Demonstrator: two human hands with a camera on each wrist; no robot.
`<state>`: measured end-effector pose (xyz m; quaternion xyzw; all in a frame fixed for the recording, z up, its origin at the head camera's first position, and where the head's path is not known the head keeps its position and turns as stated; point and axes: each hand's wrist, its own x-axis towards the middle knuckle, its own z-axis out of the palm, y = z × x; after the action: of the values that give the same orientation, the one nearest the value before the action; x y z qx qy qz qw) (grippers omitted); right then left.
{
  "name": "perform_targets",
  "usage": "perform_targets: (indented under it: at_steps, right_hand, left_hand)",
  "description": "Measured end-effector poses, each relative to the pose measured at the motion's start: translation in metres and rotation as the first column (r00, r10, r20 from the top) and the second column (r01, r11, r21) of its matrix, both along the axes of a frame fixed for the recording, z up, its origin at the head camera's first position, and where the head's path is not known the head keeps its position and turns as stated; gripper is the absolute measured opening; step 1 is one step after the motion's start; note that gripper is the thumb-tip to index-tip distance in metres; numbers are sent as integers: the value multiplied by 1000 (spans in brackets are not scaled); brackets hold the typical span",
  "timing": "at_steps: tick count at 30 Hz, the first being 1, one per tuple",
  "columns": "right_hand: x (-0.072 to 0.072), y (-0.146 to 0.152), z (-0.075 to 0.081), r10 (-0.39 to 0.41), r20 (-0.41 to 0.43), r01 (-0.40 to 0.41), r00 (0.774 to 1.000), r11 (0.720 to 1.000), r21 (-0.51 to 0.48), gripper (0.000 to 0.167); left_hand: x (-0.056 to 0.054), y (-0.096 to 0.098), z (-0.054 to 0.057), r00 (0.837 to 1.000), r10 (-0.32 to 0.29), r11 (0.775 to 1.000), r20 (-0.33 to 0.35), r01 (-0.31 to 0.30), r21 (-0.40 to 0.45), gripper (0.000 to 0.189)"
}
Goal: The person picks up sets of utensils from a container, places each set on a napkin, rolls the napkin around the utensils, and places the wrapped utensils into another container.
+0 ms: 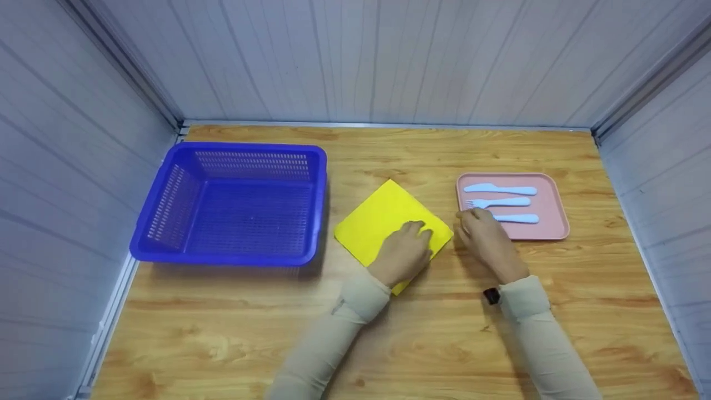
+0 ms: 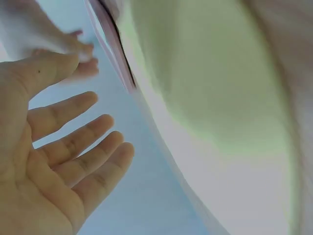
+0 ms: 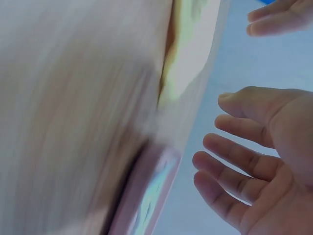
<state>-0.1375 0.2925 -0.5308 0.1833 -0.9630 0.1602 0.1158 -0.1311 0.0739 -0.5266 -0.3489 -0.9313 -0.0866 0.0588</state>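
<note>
A yellow square napkin (image 1: 377, 222), apparently folded, lies cornerwise on the wooden table. My left hand (image 1: 404, 253) is over its near right part, and in the left wrist view the fingers are spread and relaxed with nothing between them. To the right is a pink tray (image 1: 547, 214) with a light blue knife (image 1: 500, 189), a fork (image 1: 505, 202) and a third utensil (image 1: 519, 218), its head hidden by my right hand. That right hand (image 1: 489, 241) hovers by the tray's near left corner, fingers loosely bent and holding nothing in the right wrist view.
A large blue plastic basket (image 1: 228, 258) with slotted walls stands at the left of the table (image 1: 400, 344), with nothing inside. Pale panel walls (image 1: 355, 61) enclose the table at the back and both sides.
</note>
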Motion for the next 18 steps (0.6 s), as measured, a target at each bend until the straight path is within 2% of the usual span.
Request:
perform_targets:
  at_steps: [3, 7, 13, 18]
  right_hand:
    - [-3, 21, 0, 1, -66, -1, 998, 1000, 6, 21]
    - [-6, 46, 0, -31, -65, 32, 997, 999, 15, 22]
    - [-10, 74, -5, -101, -60, 105, 993, 993, 59, 21]
    - [-12, 85, -11, -138, -21, 140, 990, 986, 93, 18]
  left_hand:
    - [-2, 24, -1, 999, -51, 999, 4, 51, -4, 31]
    - [-4, 51, -3, 997, -79, 995, 23, 80, -57, 34]
    - [-4, 79, -11, 995, -69, 988, 67, 77, -135, 42]
    - [-4, 86, -17, 989, -35, 980, 146, 62, -186, 47]
